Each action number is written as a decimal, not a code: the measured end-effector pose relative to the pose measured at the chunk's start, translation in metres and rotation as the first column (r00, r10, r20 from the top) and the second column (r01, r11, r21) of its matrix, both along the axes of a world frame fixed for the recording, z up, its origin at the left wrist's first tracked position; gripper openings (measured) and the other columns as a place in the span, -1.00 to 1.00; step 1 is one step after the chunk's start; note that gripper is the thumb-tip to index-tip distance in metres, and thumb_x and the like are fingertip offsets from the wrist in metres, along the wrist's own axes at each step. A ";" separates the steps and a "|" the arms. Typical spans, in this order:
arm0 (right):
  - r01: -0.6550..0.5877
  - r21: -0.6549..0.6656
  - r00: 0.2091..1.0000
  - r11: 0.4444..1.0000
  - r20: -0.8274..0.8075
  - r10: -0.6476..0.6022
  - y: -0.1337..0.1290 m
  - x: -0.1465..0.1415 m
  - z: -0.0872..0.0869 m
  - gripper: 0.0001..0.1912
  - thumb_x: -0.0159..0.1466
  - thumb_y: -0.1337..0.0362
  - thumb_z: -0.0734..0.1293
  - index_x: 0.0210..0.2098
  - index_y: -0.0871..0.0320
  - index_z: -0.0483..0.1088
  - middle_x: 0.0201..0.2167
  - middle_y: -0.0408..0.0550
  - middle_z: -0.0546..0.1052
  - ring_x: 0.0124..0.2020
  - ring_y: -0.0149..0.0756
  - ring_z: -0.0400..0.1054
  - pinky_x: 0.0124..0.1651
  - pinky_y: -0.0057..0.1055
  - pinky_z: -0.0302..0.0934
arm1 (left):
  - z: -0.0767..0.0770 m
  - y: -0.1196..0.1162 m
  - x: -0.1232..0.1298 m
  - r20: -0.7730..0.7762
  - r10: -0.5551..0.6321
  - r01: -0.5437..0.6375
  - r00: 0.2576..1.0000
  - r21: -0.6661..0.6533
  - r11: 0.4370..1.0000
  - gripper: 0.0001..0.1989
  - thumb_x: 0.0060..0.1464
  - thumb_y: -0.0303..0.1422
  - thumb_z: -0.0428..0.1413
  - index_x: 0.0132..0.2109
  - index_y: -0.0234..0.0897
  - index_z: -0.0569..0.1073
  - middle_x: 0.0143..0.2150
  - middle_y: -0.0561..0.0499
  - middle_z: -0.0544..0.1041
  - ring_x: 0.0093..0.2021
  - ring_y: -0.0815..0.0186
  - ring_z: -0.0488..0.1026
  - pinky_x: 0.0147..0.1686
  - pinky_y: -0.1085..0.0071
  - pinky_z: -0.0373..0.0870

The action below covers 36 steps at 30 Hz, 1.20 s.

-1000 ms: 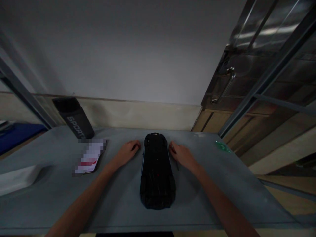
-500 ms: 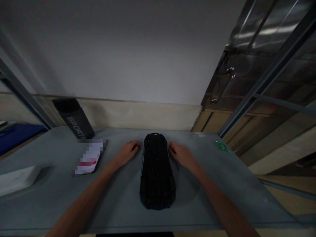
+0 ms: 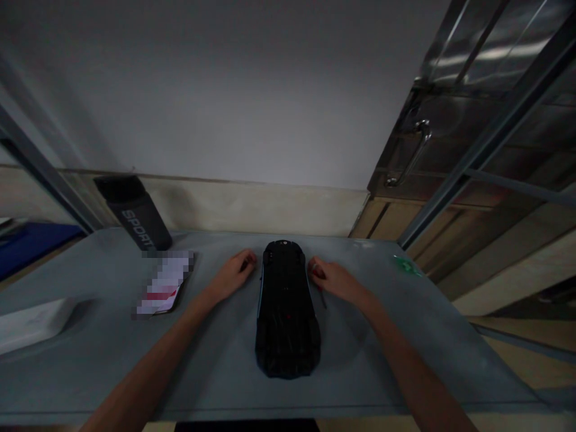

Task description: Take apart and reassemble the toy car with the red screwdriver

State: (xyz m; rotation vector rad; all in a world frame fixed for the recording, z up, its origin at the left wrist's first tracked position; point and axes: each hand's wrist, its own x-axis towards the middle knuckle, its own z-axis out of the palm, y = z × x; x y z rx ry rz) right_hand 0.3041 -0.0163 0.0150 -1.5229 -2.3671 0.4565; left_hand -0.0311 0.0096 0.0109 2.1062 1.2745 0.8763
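A dark toy car [image 3: 288,300] lies upside down on the grey table, its underside facing up and a small red spot near its middle. Beside its far left end rests my left hand [image 3: 234,275], fingers curled in; whatever they may hold is hidden. My right hand [image 3: 333,279] is at the opposite side of the car, close to its edge, also with bent fingers. From beneath that hand a thin dark rod [image 3: 323,299] sticks out, with a hint of red near the fingertips. I cannot tell whether the rod is held or just lies there.
At the left are a phone [image 3: 166,285], a dark bottle [image 3: 137,216] marked SPORT and a white object [image 3: 38,324]. A green item in clear plastic [image 3: 407,266] lies right. Behind the grey table [image 3: 216,372] is a wall; a metal door [image 3: 418,144] stands to the right.
My left hand has lifted or turned slightly, and my right fingers have shifted a little beside the car. The car stays in place; the whole view has moved very slightly.
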 end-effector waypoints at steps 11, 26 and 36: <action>-0.068 -0.014 0.989 0.998 -0.131 0.066 -0.001 0.008 0.012 -0.93 0.42 0.34 0.28 -0.14 0.07 0.40 -0.46 -0.24 0.49 -0.42 -0.32 0.40 -0.29 -0.41 0.16 | 0.000 -0.005 0.009 0.440 0.003 0.168 0.898 -0.349 0.922 -0.35 0.31 -0.11 0.14 0.44 -0.08 0.20 0.50 -0.21 0.31 0.39 0.06 0.42 0.36 0.03 0.36; 0.158 0.223 0.858 0.962 -0.513 -0.022 -0.007 -0.008 0.038 -0.82 0.44 0.13 0.28 -0.03 0.03 0.40 -0.50 -0.23 0.49 -0.45 -0.28 0.45 -0.29 -0.36 0.33 | 0.004 -0.008 0.010 0.401 -0.025 0.229 0.916 -0.469 0.853 -0.12 0.24 -0.21 0.26 0.57 -0.04 0.05 0.48 -0.22 0.37 0.36 0.00 0.45 0.39 -0.08 0.29; 0.229 0.499 0.785 0.836 -0.603 0.144 -0.030 -0.037 0.044 -0.89 0.41 0.24 0.36 -0.06 0.00 0.43 -0.45 -0.23 0.54 -0.46 -0.35 0.45 -0.30 -0.40 0.40 | -0.008 -0.003 0.009 0.478 -0.021 0.274 0.878 -0.465 0.842 -0.09 0.19 -0.22 0.31 0.56 -0.03 0.07 0.46 -0.19 0.38 0.35 0.01 0.46 0.39 -0.05 0.31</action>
